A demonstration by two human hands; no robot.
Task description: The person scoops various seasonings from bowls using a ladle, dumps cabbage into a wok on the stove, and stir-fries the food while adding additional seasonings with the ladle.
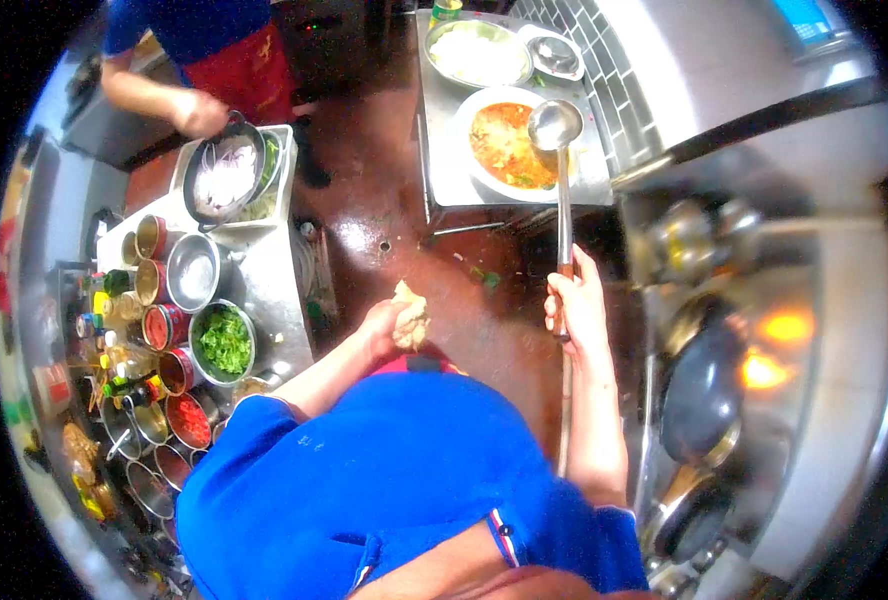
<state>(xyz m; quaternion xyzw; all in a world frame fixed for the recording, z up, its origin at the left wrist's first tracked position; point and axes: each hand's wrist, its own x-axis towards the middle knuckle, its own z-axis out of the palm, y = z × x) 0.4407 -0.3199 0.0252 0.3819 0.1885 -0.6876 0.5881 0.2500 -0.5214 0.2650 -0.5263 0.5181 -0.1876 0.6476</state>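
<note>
My right hand [579, 302] is wrapped round the wooden grip of a long-handled metal ladle [555, 126]. The ladle's bowl hangs over the edge of a white bowl [471, 172] filled with an orange-red soup or stew [509, 140]. Whether the ladle touches the food I cannot tell. In front of my belly, my left hand [382, 328] is closed on a crumpled beige cloth [411, 318]. The white bowl rests on a steel table [444, 188].
A wok [702, 395] sits on the stove at right, flames beside it. Left, a counter [282, 290] holds several tins, a bowl of green leaves [226, 342] and a metal bowl [193, 272]. A co-worker's hand [200, 113] is at a pan of sliced onion [226, 175].
</note>
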